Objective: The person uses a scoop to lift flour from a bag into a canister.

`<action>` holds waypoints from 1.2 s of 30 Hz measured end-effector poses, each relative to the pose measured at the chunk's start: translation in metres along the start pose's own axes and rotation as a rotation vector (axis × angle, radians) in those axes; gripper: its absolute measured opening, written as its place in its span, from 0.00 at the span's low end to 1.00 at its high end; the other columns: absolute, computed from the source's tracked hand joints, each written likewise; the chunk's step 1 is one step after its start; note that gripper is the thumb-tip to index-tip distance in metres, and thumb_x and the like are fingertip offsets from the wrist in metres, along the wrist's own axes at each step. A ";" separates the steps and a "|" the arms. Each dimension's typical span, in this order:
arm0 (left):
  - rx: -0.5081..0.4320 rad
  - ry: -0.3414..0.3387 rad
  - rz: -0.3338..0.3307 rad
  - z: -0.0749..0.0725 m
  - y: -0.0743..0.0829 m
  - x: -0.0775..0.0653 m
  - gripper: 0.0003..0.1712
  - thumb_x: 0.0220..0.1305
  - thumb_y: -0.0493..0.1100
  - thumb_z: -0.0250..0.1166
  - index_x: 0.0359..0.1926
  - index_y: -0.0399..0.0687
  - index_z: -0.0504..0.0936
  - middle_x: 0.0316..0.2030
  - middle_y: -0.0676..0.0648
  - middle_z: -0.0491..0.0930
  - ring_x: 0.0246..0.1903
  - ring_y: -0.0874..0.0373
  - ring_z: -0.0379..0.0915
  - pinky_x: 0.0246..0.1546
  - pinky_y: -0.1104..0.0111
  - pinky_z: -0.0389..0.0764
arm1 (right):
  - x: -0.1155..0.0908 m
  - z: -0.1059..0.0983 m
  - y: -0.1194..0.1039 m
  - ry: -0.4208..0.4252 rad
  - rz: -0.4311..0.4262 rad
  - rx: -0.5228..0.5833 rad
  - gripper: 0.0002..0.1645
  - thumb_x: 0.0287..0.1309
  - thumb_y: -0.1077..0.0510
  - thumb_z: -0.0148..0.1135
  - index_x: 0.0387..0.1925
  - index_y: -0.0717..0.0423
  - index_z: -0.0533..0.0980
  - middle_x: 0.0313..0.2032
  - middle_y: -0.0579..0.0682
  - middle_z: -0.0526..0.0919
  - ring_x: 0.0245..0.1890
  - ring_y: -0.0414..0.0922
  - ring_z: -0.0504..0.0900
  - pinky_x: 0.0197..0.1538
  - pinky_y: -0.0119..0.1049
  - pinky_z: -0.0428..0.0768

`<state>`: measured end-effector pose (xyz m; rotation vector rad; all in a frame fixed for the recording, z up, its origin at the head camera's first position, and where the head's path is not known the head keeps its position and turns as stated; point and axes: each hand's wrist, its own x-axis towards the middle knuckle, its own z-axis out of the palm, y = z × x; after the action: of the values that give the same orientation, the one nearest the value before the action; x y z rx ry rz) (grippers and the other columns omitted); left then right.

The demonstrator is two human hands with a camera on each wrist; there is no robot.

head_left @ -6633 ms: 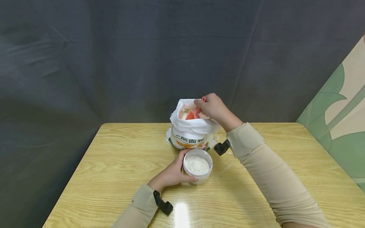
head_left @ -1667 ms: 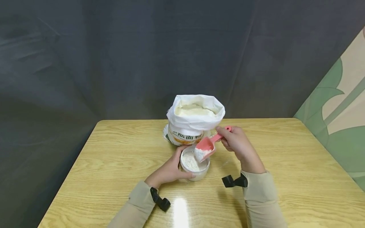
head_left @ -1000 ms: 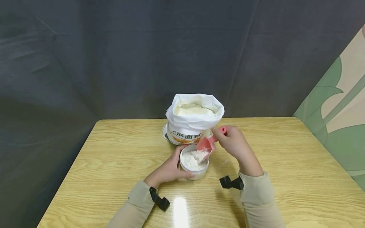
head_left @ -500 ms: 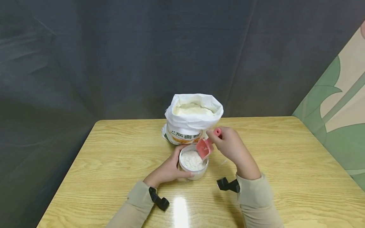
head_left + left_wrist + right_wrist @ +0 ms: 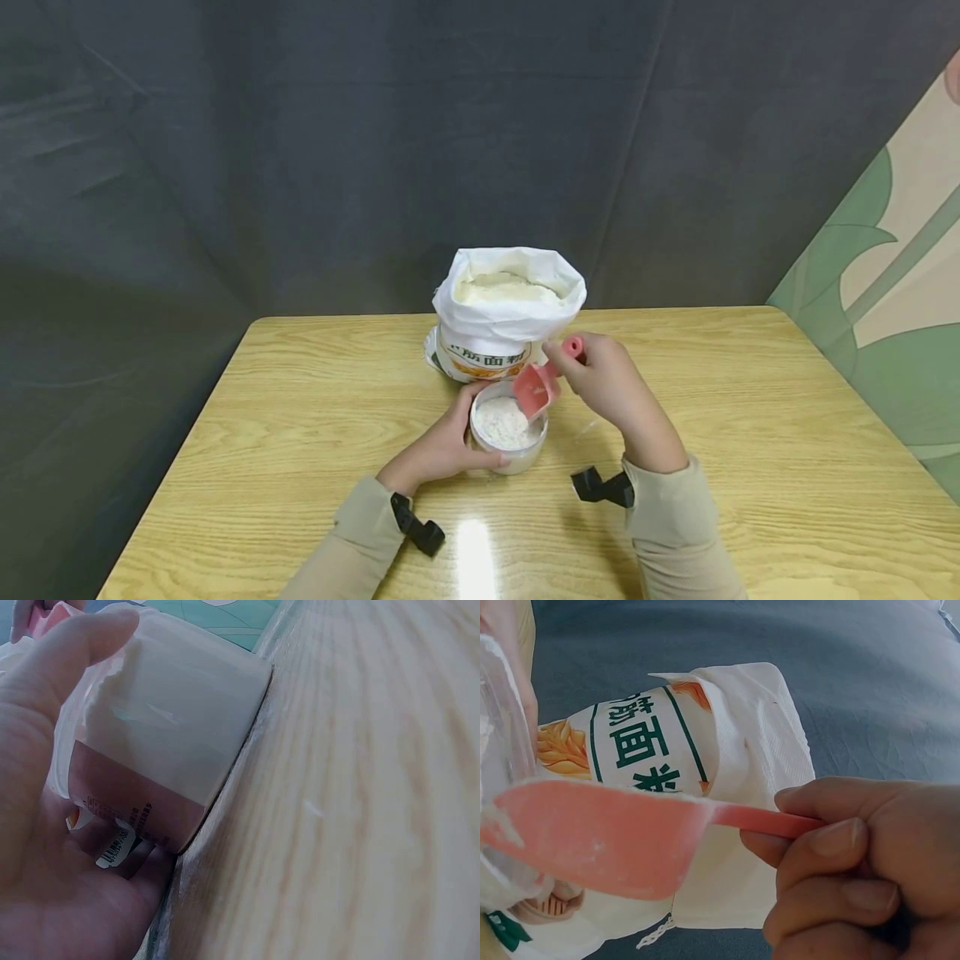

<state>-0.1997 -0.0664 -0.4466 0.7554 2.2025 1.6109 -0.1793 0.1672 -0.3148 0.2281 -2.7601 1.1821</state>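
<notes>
Yellow wood grain runs across the tabletop [image 5: 315, 400], which fills the lower part of the head view; a bright reflection [image 5: 476, 558] lies at bottom centre, and a faint pale streak [image 5: 587, 430] shows right of centre. Dark grey cloth [image 5: 390, 150] hangs behind, wrinkled at upper left and spreading down the left side of the frame. Along the right edge, a beige wall [image 5: 900, 292] carries green leaf shapes.

Near the centre stands an open white sack [image 5: 498, 321], printed with dark green characters and filled with pale powder. Just in front of it, a round tub [image 5: 528, 460] of white powder [image 5: 501, 423] sits upright on the wood. The left hand [image 5: 442, 450] is clamped around the tub's left side, thumb on the near wall. The right hand [image 5: 603, 379] grips the handle of a pink scoop [image 5: 536, 390], whose bowl tilts over the tub's right rim; whether they touch I cannot tell. Both sleeves [image 5: 671, 508] are beige.
</notes>
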 end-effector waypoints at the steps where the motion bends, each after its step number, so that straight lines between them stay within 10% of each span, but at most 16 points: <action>1: 0.002 0.000 0.001 0.000 0.000 0.000 0.59 0.52 0.43 0.80 0.76 0.56 0.51 0.74 0.49 0.56 0.74 0.53 0.52 0.72 0.51 0.54 | 0.000 0.000 0.000 -0.002 0.000 0.005 0.22 0.71 0.54 0.61 0.20 0.55 0.69 0.17 0.47 0.66 0.20 0.45 0.64 0.26 0.36 0.64; 15: 0.020 0.005 0.002 0.001 -0.004 0.004 0.60 0.51 0.46 0.81 0.76 0.56 0.51 0.75 0.46 0.56 0.73 0.52 0.53 0.72 0.50 0.55 | -0.001 -0.006 -0.001 0.028 0.058 0.119 0.24 0.71 0.49 0.59 0.19 0.55 0.71 0.16 0.46 0.65 0.20 0.45 0.63 0.24 0.36 0.63; 36: -0.007 0.001 0.007 0.000 -0.002 0.001 0.59 0.52 0.44 0.80 0.76 0.56 0.51 0.74 0.49 0.57 0.73 0.53 0.54 0.72 0.51 0.55 | -0.010 -0.018 -0.004 0.294 0.095 0.686 0.28 0.74 0.50 0.56 0.15 0.55 0.71 0.09 0.44 0.64 0.11 0.37 0.59 0.16 0.30 0.56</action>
<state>-0.2007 -0.0660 -0.4489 0.7611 2.1960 1.6213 -0.1681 0.1782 -0.3014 -0.0181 -2.0526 1.9681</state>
